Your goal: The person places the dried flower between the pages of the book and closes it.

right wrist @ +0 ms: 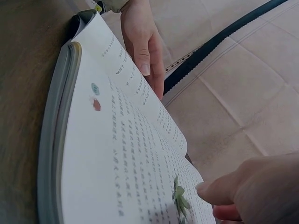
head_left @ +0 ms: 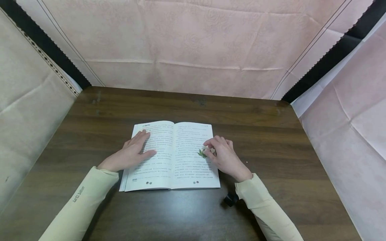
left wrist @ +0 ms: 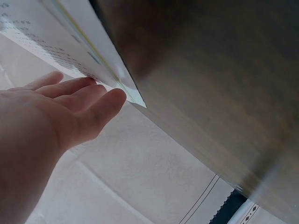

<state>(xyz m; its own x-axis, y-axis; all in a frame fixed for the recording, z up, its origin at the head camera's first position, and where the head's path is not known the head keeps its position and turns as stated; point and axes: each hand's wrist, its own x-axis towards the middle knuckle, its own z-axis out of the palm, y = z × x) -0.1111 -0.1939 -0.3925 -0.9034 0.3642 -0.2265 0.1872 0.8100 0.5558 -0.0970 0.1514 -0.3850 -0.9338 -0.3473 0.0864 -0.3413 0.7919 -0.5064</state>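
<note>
An open book with printed pages lies on the brown table. My left hand rests on its left page, fingers extended and thumb out to the side; the left wrist view shows this hand at the book's outer edge. A small green leafy sprig lies on the right page, also visible in the right wrist view as a sprig. Over that page's outer edge, my right hand has thumb and index finger bent and parted beside the sprig. In its wrist view, the right thumb appears separate from the sprig.
A small black object stands by the right sleeve, just off the book's lower right corner. The wooden table extends around the book. Pale pink patterned cloth hangs beyond the table's far edge and along both sides.
</note>
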